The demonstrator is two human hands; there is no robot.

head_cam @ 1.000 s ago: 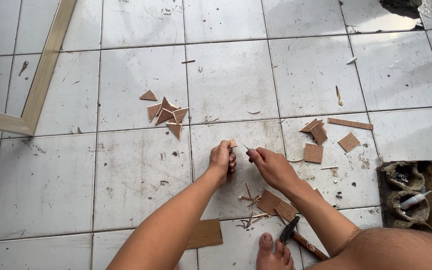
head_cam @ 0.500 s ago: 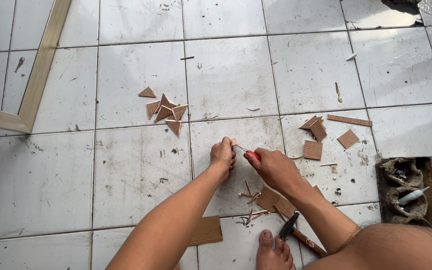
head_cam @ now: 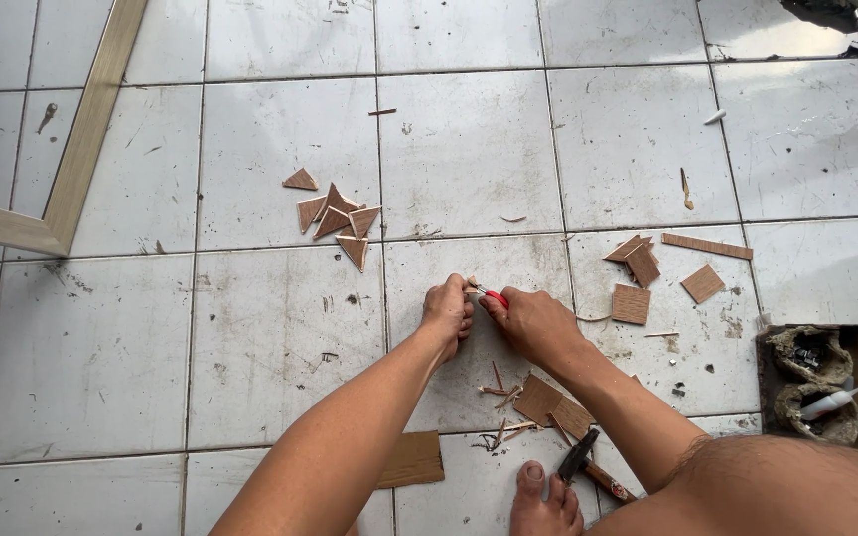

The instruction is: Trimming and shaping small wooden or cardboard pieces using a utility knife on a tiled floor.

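Note:
My left hand (head_cam: 448,314) presses a small wooden piece (head_cam: 471,284) against the white tiled floor (head_cam: 280,337). My right hand (head_cam: 531,323) grips a red-handled cutter (head_cam: 494,296), its tip at that piece. The two hands nearly touch. Thin wood slivers (head_cam: 501,395) and two brown wood pieces (head_cam: 551,405) lie just below my hands. A pile of small wooden triangles (head_cam: 335,216) sits on the floor above and to the left.
A hammer (head_cam: 580,459) lies by my bare foot (head_cam: 544,499). A brown board (head_cam: 412,459) lies under my left forearm. Square and strip offcuts (head_cam: 652,278) lie right. A box with a glue tube (head_cam: 822,387) stands far right. A wooden frame corner (head_cam: 62,184) lies top left.
My hands have stayed in the same spot on the floor; the red cutter shows a little more between them. Nothing else has moved.

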